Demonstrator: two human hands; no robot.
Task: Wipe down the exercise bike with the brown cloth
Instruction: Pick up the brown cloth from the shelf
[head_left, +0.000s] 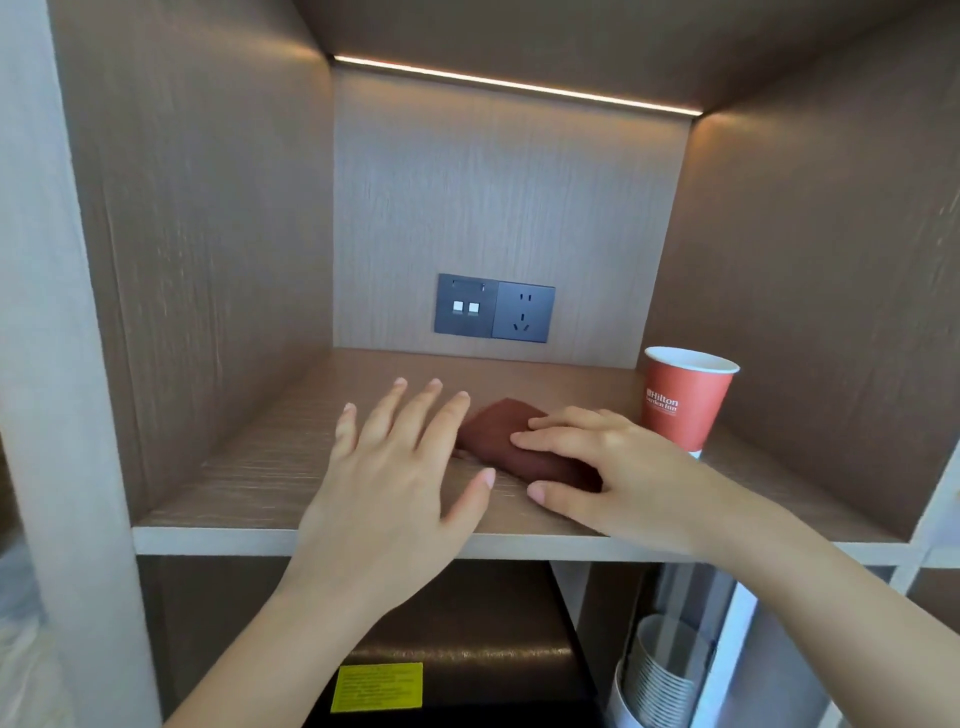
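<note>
A folded brown cloth lies on a wooden shelf inside an open cabinet niche. My right hand rests on the cloth's right part, fingers laid across the top and thumb against its near edge. My left hand hovers with fingers spread just left of the cloth, fingertips at its left edge, holding nothing. No exercise bike is in view.
A red paper cup stands at the shelf's right, close behind my right hand. A grey socket panel sits on the back wall. Below the shelf are a dark appliance with a yellow label and a stack of cups.
</note>
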